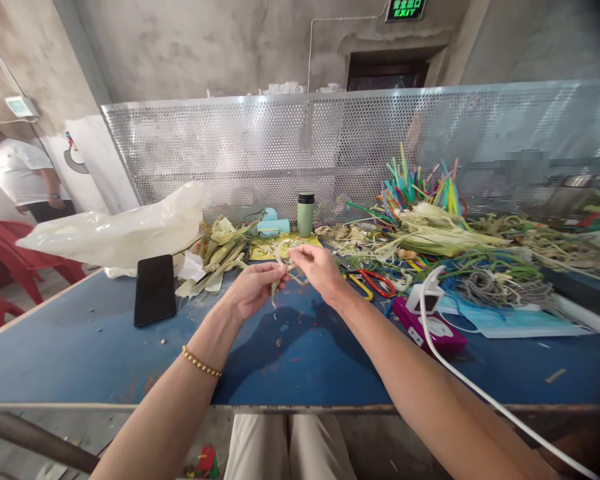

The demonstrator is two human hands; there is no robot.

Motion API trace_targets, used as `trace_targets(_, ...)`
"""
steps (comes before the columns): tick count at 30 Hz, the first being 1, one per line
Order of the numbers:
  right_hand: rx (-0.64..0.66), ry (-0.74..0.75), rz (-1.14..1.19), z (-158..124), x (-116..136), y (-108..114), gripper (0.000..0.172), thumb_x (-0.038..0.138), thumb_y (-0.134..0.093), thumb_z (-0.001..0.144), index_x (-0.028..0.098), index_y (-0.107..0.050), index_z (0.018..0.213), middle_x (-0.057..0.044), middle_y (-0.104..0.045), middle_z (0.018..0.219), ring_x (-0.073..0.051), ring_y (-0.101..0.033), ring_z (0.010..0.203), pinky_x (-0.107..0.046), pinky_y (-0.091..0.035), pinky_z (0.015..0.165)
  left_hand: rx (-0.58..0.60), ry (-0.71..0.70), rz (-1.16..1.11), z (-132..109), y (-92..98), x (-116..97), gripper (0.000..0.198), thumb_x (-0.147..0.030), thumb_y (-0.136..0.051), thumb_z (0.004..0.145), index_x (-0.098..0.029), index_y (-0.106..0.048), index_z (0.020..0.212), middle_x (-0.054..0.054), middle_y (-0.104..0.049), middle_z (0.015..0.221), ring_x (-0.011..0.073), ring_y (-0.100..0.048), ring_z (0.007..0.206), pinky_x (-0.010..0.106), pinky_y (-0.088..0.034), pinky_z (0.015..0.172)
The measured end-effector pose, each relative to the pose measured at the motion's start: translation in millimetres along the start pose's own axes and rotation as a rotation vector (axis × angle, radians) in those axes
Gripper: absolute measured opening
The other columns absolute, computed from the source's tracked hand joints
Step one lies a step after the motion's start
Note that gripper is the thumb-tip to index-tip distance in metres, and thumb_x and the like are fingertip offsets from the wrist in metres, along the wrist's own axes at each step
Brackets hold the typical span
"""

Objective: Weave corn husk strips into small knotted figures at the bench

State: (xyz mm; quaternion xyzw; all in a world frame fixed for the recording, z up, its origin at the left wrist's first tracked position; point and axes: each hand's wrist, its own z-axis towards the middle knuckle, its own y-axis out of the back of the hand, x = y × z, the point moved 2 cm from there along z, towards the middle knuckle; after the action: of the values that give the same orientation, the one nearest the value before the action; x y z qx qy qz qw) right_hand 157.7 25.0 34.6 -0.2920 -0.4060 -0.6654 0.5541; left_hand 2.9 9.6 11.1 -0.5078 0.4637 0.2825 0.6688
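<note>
My left hand [253,288] and my right hand [319,267] meet above the blue table [80,353], both pinching a thin pale green strip of corn husk [280,275]. The strip hangs down a little between the fingers. My left wrist wears a gold bead bracelet [201,362]. A heap of corn husks [223,257] lies just beyond my left hand. A larger heap of husks and strips [445,237] lies to the right of my right hand.
A black phone [155,290] lies left, beside a pale plastic bag [125,230]. A green flask [305,215] stands at the perforated metal screen [260,147]. Red-handled scissors [377,280], a purple box [430,327], a white cable [480,393] and coloured straws [420,187] are right. A person stands far left.
</note>
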Motion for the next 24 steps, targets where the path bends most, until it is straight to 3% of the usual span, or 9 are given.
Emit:
trace_targets(2,-0.172,0.175,-0.24,2.6,5.9,8.8,0.017,0.03,-0.06,0.083,0.015,-0.065,0.075,-0.004,-0.065,0.078,-0.014,-0.052,0.066,-0.026,-0.039,0.063,-0.098,0.026,-0.074,2.5,4.7,-1.2,0.003,-0.009,-0.072,0.074,-0.009,-0.07,0.077,0.006,-0.069,0.07,0.0114,-0.062,0.06,0.022,-0.048,0.061)
trace_targets(3,-0.178,0.211,-0.311,2.6,8.0,10.0,0.018,0.028,-0.057,0.085,0.015,-0.065,0.075,-0.004,-0.064,0.076,-0.014,-0.052,0.065,-0.026,-0.038,0.063,-0.135,0.036,-0.103,3.4,6.4,-1.6,0.002,-0.008,-0.07,0.076,-0.01,-0.069,0.078,0.007,-0.071,0.073,0.0124,-0.064,0.061,0.023,-0.05,0.062)
trace_targets(7,0.06,0.247,-0.423,-6.0,12.6,-3.4,0.021,0.024,-0.056,0.087,0.016,-0.064,0.069,-0.004,-0.065,0.07,-0.014,-0.054,0.066,-0.025,-0.037,0.063,-0.183,0.014,-0.164,5.5,8.4,-1.0,0.005,-0.007,-0.07,0.076,-0.011,-0.066,0.077,0.004,-0.069,0.069,0.0123,-0.064,0.061,0.024,-0.051,0.061)
trace_targets(11,0.071,0.247,-0.543,-13.7,10.5,-16.7,0.017,0.023,-0.065,0.08,0.016,-0.063,0.065,-0.004,-0.066,0.072,-0.014,-0.054,0.067,-0.026,-0.036,0.064,-0.194,-0.051,-0.168,5.5,8.3,1.2,0.016,-0.007,-0.077,0.067,-0.013,-0.064,0.072,-0.002,-0.064,0.062,0.008,-0.059,0.055,0.02,-0.045,0.055)
trace_targets(15,0.147,0.136,-0.333,-11.4,5.6,-16.2,0.013,0.018,-0.062,0.078,0.015,-0.063,0.065,0.0,-0.062,0.062,-0.012,-0.052,0.06,-0.023,-0.037,0.059,-0.156,-0.075,-0.128,3.2,6.0,-0.3,0.018,-0.01,-0.081,0.062,-0.012,-0.066,0.072,-0.002,-0.062,0.061,0.0082,-0.057,0.056,0.021,-0.044,0.056)
trace_targets(19,0.18,-0.028,-0.089,-11.8,9.0,-10.7,0.016,0.025,-0.061,0.08,0.016,-0.06,0.067,0.005,-0.051,0.048,-0.009,-0.044,0.045,-0.021,-0.034,0.047,-0.094,-0.144,-0.025,1.4,3.3,-3.9,0.027,-0.014,-0.084,0.057,-0.01,-0.072,0.081,0.004,-0.069,0.075,0.0124,-0.06,0.067,0.025,-0.046,0.064)
trace_targets(24,0.296,-0.159,0.053,-17.8,14.3,-11.7,0.019,0.033,-0.064,0.08,0.018,-0.055,0.072,0.008,-0.045,0.039,-0.007,-0.036,0.032,-0.018,-0.028,0.034,-0.174,-0.301,0.164,0.9,2.7,-7.2,0.024,-0.017,-0.084,0.052,-0.011,-0.071,0.072,0.002,-0.065,0.069,0.0117,-0.055,0.064,0.025,-0.041,0.06)
